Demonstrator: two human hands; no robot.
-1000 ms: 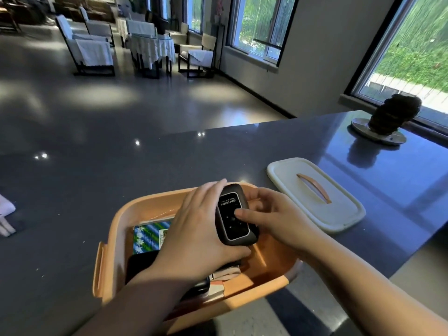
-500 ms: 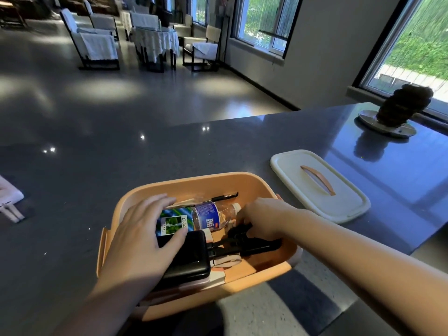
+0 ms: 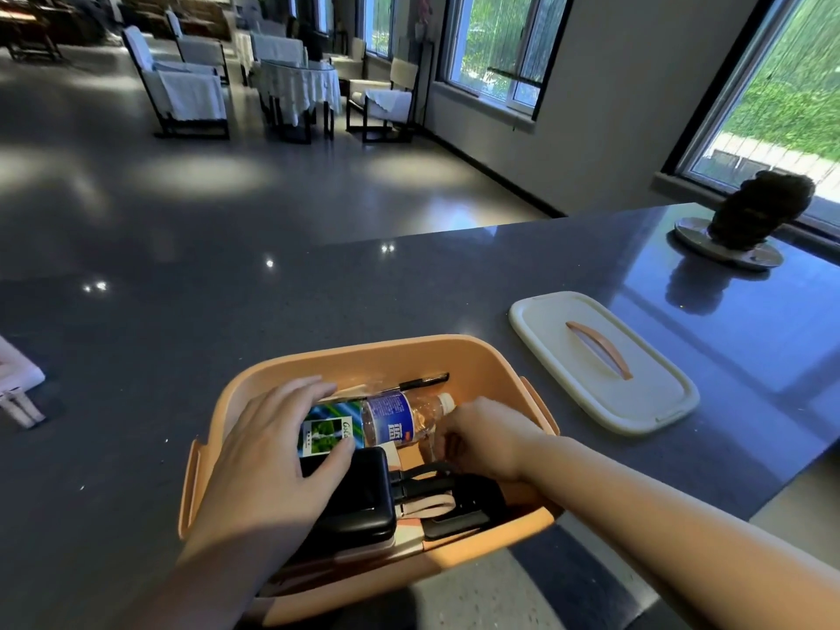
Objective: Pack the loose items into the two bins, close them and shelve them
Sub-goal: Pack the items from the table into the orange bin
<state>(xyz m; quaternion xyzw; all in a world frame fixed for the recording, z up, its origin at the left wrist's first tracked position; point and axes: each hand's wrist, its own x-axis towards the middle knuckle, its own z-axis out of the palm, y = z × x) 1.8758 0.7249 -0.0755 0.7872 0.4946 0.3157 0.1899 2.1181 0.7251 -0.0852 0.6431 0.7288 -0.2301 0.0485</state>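
An orange bin (image 3: pixel 363 352) stands at the near edge of the dark counter (image 3: pixel 182 356). Inside lie a green box (image 3: pixel 332 429), a water bottle (image 3: pixel 400 416), a black pen (image 3: pixel 422 381), a black case (image 3: pixel 359 497) and a black device (image 3: pixel 463 507) with straps. My left hand (image 3: pixel 272 452) lies flat, fingers straight, on the green box and the black case. My right hand (image 3: pixel 486 438) is down inside the bin's right part with curled fingers, between the bottle and the black device. What those fingers hold is hidden. The bin's white lid (image 3: pixel 600 361) rests on the counter to the right.
A dark ornament on a round base (image 3: pixel 754 216) stands at the back right of the counter. A white object (image 3: pixel 18 379) pokes in at the left edge. The bin overhangs the counter's near edge. Chairs and covered tables (image 3: pixel 295 84) stand far off on the floor.
The black device I held up with both hands has gone down into the bin's right side. My left hand moved onto the green box and black case; my right hand stays low inside.
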